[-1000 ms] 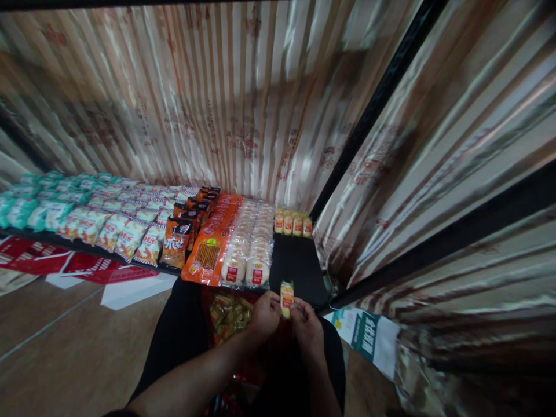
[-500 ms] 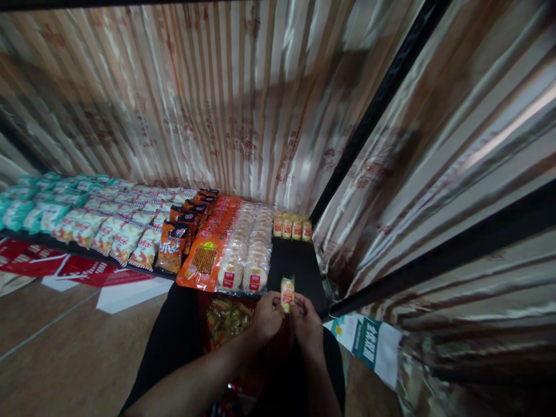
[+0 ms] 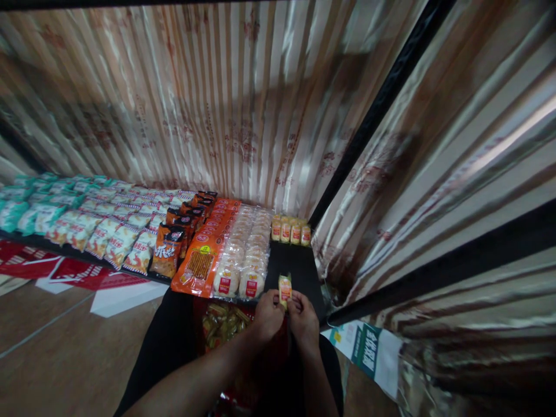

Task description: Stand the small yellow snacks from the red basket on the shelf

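Note:
Between my left hand (image 3: 268, 315) and my right hand (image 3: 303, 319) is a small yellow wrapped snack (image 3: 285, 291) with an orange-red label, held upright. Fingers of both hands pinch its lower sides. It is in front of the near part of the black shelf (image 3: 290, 259). At the back of that shelf stand several matching yellow snacks (image 3: 295, 233) in a row. Just left of my hands are two columns of clear-wrapped round crackers (image 3: 252, 284) with red labels. Below my left hand, gold-wrapped pieces (image 3: 223, 321) lie in a red bag.
Leftward along the shelf are orange pretzel-stick packs (image 3: 200, 263), orange-black bags (image 3: 166, 249), white snack bags (image 3: 118, 249) and teal packs (image 3: 14, 215). Black posts (image 3: 369, 116) and a striped curtain (image 3: 243, 104) stand behind. A green-white printed sheet (image 3: 369, 350) lies at right.
The view has shifted slightly, so the shelf goods sit a little further left. Both hands still hold the yellow snack, now a little higher and nearer the shelf.

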A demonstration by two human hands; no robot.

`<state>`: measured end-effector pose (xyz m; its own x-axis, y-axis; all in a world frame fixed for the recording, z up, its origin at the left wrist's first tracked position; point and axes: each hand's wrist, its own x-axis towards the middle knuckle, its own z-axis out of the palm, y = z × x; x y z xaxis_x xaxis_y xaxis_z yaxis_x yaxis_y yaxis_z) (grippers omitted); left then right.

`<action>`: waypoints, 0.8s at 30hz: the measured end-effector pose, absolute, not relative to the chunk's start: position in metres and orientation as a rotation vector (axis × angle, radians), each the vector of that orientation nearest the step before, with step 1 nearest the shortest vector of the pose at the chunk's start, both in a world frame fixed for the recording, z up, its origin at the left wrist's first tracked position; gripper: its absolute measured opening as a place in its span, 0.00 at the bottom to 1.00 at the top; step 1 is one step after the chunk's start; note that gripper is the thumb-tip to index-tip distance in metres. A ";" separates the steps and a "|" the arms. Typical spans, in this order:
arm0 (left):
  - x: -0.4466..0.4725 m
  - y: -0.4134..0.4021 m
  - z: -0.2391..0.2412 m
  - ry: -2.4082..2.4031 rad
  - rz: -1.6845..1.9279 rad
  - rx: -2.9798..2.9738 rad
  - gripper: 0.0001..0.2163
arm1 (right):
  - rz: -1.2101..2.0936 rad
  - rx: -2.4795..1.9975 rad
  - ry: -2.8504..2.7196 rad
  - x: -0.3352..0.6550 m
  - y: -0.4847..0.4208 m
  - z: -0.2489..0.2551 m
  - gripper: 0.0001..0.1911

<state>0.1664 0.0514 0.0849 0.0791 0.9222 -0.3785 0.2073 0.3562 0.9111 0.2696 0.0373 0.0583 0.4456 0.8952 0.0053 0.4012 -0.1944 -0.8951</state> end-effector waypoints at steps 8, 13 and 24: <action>0.172 0.062 0.083 1.363 0.751 1.150 0.13 | 0.642 -1.814 -1.103 0.274 0.046 0.061 0.20; 0.177 0.068 0.081 1.325 0.751 1.121 0.15 | 0.657 -1.832 -1.112 0.275 0.051 0.062 0.24; 0.184 0.080 0.081 1.314 0.821 1.148 0.13 | 0.640 -1.857 -1.094 0.279 0.065 0.055 0.23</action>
<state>0.1844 0.0802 0.0815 0.1290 0.9464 -0.2962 0.1489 0.2768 0.9493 0.2792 0.0646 0.0551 0.4832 0.8755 -0.0033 0.4320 -0.2417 -0.8688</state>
